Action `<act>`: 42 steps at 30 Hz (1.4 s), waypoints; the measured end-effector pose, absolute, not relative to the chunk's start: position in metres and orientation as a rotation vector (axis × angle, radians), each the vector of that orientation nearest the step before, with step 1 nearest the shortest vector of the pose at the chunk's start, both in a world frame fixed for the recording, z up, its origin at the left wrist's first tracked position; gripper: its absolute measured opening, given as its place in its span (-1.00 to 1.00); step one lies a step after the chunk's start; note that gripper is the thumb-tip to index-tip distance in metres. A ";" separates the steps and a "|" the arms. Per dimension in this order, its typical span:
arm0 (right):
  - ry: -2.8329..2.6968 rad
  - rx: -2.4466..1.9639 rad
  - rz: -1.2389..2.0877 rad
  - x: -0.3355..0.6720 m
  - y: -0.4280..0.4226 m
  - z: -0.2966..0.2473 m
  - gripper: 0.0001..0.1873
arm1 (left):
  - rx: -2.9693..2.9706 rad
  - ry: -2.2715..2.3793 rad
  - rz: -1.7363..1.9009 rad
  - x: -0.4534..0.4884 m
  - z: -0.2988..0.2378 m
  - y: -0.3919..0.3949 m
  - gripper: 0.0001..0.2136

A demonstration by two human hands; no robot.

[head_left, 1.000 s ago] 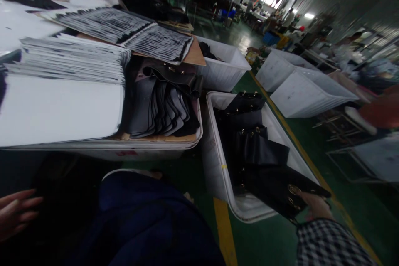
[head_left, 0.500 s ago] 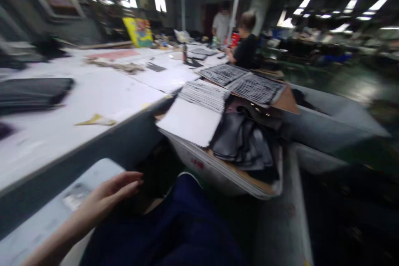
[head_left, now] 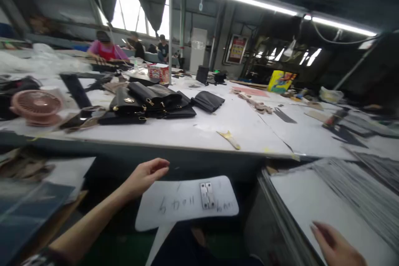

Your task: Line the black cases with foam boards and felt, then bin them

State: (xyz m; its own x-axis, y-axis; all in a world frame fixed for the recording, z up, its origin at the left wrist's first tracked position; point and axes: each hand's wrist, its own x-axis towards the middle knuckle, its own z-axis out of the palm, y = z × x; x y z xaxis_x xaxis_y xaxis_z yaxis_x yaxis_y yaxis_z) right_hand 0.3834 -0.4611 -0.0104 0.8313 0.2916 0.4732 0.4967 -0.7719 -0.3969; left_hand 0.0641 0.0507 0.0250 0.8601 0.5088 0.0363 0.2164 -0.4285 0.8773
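My left hand [head_left: 149, 176] hovers over the left end of a pale board [head_left: 177, 201] with rounded corners, its fingers loosely bent and nothing in them. Handwritten numbers and a metal hinge-like plate [head_left: 207, 195] are on that board. At lower right, my right hand [head_left: 338, 247] is in front of a stack of white sheets [head_left: 296, 191], thumb and fingers apart. Whether it touches the sheets I cannot tell. Black leather-look bags [head_left: 152, 102] with metal fittings lie on the white worktable [head_left: 174, 135] ahead.
A pink fan [head_left: 37, 106] stands on the table's left side. A yellowish scrap [head_left: 230, 139] lies near the front edge. Dark strip-like pieces [head_left: 358, 183] cover part of the right-hand stack. People [head_left: 107, 48] are at the far tables.
The view has swung left, bringing the bags and fan into sight. My right hand has come into view at lower right. My left hand stays near the pale board.
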 end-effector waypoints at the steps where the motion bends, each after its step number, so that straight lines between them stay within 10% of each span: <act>1: -0.718 -2.480 -0.450 0.394 -0.418 -0.008 -0.56 | 2.092 0.587 0.428 0.064 0.019 0.072 -0.59; 20: -1.967 -2.469 -0.583 0.423 0.256 -0.008 -0.51 | 2.642 1.163 0.864 0.138 -0.070 0.247 -0.81; 42: -2.288 -2.171 -0.908 0.397 0.153 0.164 -0.82 | 1.989 0.811 1.176 0.130 -0.040 0.231 -0.68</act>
